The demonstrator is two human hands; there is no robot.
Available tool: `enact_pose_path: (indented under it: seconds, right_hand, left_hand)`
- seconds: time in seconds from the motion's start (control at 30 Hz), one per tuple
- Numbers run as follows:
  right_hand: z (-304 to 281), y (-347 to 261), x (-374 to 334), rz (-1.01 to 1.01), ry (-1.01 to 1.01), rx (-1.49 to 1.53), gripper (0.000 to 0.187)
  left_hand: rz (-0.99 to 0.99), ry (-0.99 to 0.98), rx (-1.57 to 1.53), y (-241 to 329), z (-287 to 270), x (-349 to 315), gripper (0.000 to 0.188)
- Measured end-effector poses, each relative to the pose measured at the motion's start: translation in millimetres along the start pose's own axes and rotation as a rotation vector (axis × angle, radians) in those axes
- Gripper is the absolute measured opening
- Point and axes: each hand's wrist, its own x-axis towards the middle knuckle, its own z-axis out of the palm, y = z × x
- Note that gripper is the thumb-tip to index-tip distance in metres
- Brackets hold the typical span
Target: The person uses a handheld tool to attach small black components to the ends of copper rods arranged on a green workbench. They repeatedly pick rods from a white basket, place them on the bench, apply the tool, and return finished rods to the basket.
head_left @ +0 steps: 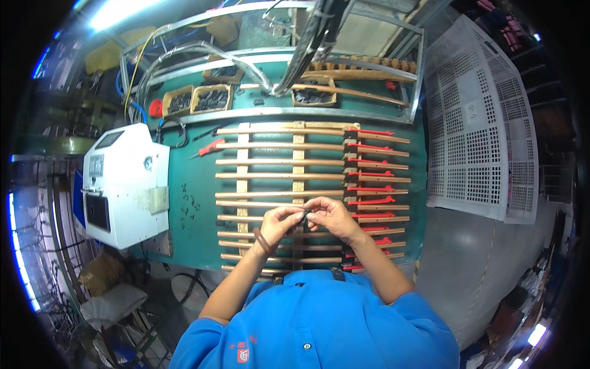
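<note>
Over the middle of the bench, my left hand (278, 224) and my right hand (332, 218) meet fingertip to fingertip. Both pinch a small black part (306, 213) between them; its exact shape is mostly hidden by the fingers. Beneath them, several copper-coloured rods (270, 176) lie side by side across a wooden rack (243, 161). Toward their right ends the rods carry black pieces (350, 165) and red strips (376, 190). My forearms cover parts of the nearest rods.
A white machine (132, 190) stands left on the green bench top (192, 237), near loose black bits (189, 200) and a red-handled tool (212, 147). Behind, an aluminium frame (258, 113) surrounds cardboard boxes (212, 98) of black parts. White perforated panels (473, 123) stand at right.
</note>
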Motion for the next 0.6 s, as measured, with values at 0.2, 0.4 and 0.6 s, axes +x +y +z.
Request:
enact_pose_path:
  seconds: [0.2,0.4,0.6]
  right_hand:
    - [5,-6,8,-0.109,0.128,0.052,0.019]
    - [-30,-70,28,-0.507,0.286,-0.222,0.027]
    - [-37,-248,65,-1.231,0.626,-0.84,0.052]
  left_hand:
    - [0.358,-0.02,0.273,2,-1,14,0.02]
    - [0.205,0.168,0.283,38,-21,46,0.017]
    - [0.391,0.399,0.246,65,-50,97,0.019]
